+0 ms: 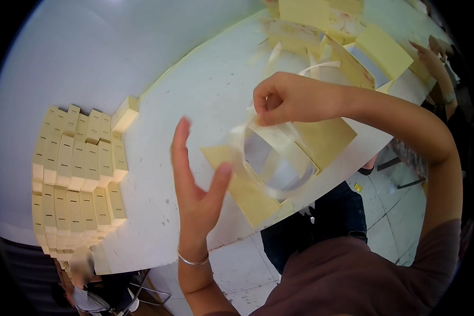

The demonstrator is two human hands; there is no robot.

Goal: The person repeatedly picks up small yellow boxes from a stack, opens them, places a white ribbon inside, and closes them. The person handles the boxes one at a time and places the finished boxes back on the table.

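Note:
My left hand [195, 195] is open, thumb and fingers spread, and holds nothing. It hovers at the left of an open pale-yellow cardboard box [326, 139] with its flaps spread out on the white table. My right hand [287, 100] is above the far side of this box. Its thumb and forefinger are pinched on a white ribbon [241, 145], which is blurred by motion. The ribbon curves down in a loop across the opening of the box, where a pale grey-white inside shows.
Stacked pale-yellow boxes [79, 168] stand along the left of the white table [195, 100]. More open boxes [300, 39] with white ribbons are at the far right, near another person's hands [432, 60]. Another person [87, 287] sits at the lower left.

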